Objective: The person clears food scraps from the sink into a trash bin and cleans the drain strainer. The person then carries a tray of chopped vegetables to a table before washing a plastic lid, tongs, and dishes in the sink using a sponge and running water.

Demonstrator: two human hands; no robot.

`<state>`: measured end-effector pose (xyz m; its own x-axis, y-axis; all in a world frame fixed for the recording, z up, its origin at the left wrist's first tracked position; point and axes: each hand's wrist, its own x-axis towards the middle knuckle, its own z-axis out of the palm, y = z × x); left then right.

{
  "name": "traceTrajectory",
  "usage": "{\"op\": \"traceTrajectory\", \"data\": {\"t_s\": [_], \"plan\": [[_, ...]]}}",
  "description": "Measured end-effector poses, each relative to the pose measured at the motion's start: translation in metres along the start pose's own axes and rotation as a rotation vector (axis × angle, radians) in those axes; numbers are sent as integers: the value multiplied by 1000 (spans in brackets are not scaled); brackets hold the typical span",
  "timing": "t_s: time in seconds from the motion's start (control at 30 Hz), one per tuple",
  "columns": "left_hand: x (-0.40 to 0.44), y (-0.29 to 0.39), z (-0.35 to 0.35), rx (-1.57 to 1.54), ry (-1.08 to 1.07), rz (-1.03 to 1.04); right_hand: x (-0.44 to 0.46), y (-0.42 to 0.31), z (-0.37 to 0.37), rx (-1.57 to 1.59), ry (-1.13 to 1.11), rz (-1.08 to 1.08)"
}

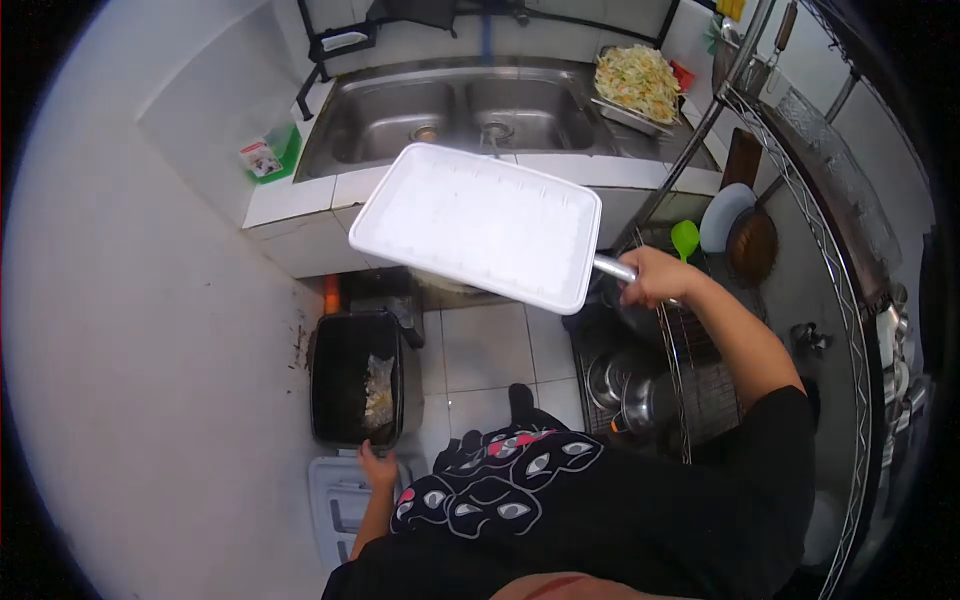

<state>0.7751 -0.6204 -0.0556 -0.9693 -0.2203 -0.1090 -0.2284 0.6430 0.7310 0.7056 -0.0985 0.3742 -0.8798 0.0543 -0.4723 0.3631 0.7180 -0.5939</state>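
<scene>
My right hand (655, 277) is closed around a silver metal handle (613, 268) at the right edge of a white rectangular plastic tray (480, 225). The tray is held up in front of the sink, its broad face toward me. Whether the handle belongs to the tray or to a tool behind it, I cannot tell. Low on the left, my left hand (378, 466) has its fingers apart by the near rim of a black bin (335, 375). Inside the bin lies a clear plastic bag with pale scraps (379, 392). A grey lid (330, 495) is beside that hand.
Ahead is a double steel sink (400, 115), with a metal tray of shredded vegetables (640, 85) at its right. A wire rack (675, 375) with pots (640, 400) stands close on my right. A white wall (170, 330) borders the left.
</scene>
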Motion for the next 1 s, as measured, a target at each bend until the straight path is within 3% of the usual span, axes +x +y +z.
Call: {"op": "traceTrajectory", "data": {"t_s": [0.13,0.27,0.37,0.47,0.57,0.7,0.8,0.87,0.93,1.0], "plan": [[-3,14,2,35,12,-106,45,5,-40,89,60,-58],[6,28,16,93,176,-177,108,19,-78,160,151,-73],[17,34,36,65,211,-338,167,30,-110,141,178,-81],[27,44,59,122,215,-474,207,26,-125,391,213,-57],[29,68,71,69,210,-477,269,39,-132,401,349,-73],[38,95,77,80,224,-479,330,48,-142,384,367,-42],[58,56,87,235,329,-255,356,45,-143,470,323,30],[84,55,73,-92,388,-434,370,43,-138,601,312,58],[99,125,42,151,496,-316,389,44,-133,585,303,61],[139,149,27,157,681,-148,393,30,-131,654,295,90]]}}
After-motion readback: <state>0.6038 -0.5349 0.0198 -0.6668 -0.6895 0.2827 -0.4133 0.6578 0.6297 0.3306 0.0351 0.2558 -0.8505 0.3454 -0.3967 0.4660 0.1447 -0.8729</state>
